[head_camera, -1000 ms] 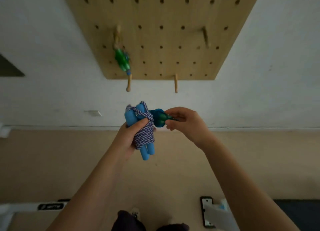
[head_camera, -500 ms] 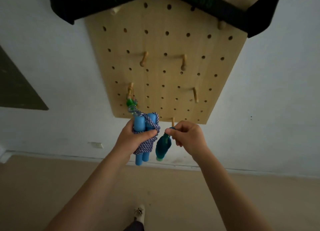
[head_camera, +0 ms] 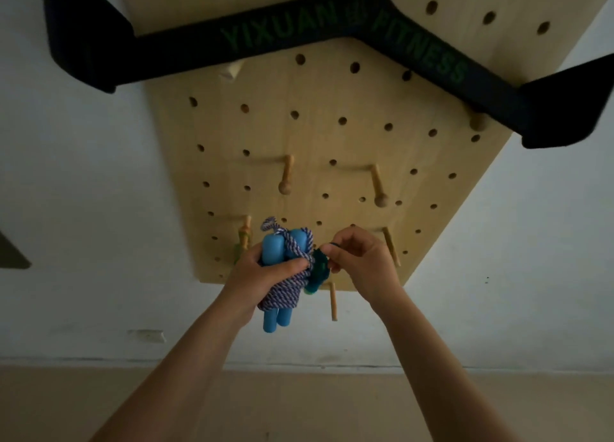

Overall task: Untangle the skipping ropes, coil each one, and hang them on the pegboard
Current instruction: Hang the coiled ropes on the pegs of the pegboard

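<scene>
My left hand (head_camera: 265,272) grips a coiled blue skipping rope (head_camera: 282,292), its purple-white cord wound round two light blue handles. My right hand (head_camera: 360,259) pinches a dark cord loop at the top of a teal-green rope bundle (head_camera: 317,272), which hangs beside the blue one. Both hands are raised in front of the lower part of the wooden pegboard (head_camera: 332,142). Behind my left hand, a green rope (head_camera: 236,252) hangs from a peg (head_camera: 245,234), mostly hidden.
Bare wooden pegs stick out of the board: one (head_camera: 285,176), another (head_camera: 378,187), a third (head_camera: 390,245) right of my right hand and one (head_camera: 332,300) at the bottom edge. A black fitness band (head_camera: 299,33) hangs across the top. White wall and tan floor lie below.
The view has tilted up and closer to the board. Both hands have lifted their ropes up in front of the lower pegs; the teal bundle now hangs against the blue coil.
</scene>
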Demonstrator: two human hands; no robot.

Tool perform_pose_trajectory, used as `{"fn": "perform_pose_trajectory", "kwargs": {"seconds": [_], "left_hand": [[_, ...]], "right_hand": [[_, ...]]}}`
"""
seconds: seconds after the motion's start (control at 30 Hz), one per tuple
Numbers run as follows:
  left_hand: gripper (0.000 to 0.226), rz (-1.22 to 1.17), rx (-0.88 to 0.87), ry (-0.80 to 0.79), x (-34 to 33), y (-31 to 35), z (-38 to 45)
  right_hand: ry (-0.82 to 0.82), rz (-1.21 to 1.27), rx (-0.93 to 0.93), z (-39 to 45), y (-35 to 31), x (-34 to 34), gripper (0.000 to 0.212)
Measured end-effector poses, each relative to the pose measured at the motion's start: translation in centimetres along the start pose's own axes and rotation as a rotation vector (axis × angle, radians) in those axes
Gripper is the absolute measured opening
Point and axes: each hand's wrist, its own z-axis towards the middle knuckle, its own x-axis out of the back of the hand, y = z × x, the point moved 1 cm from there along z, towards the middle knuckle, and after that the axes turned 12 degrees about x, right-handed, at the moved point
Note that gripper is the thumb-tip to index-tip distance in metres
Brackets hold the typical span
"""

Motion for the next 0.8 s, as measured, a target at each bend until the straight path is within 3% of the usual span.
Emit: {"fn": "perform_pose_trajectory", "kwargs": {"seconds": [0.07,0.17,0.3,0.37,0.53,0.63,0.8], "left_hand": [[0.064,-0.034,0.001,0.042,1.2,0.9,1.1],[0.044,-0.092,-0.036,0.160,2.3,2.0,2.0],[0.068,-0.070,-0.110,0.299,3.5,3.5,2.5],[0.078,-0.002,-0.174,0.262,4.1,4.3,2.4],[0.042,0.122,-0.259,0.070,5.1,5.7,1.9],[0.035,0.110,-0.217,0.004,6.1,5.2,1.9],[0.022,0.109,-0.157,0.035,7.7,3.5,0.8]], "right_hand": [[-0.026,-0.073,0.060,1.4,0.0,-1.1,0.017],[-0.076,-0.159,0.117,2.9,-0.1,-2.3,0.012],[-0.107,-0.051,0.093,4.6,-0.6,-3.7,0.003],[-0.110,-0.005,0.087,5.3,-0.9,-4.1,0.003],[-0.125,0.002,0.078,6.3,-1.4,-4.7,0.004],[-0.168,-0.025,0.072,6.1,-1.1,-5.5,0.005],[-0.224,-0.007,0.070,5.0,-0.3,-7.9,0.010]]}}
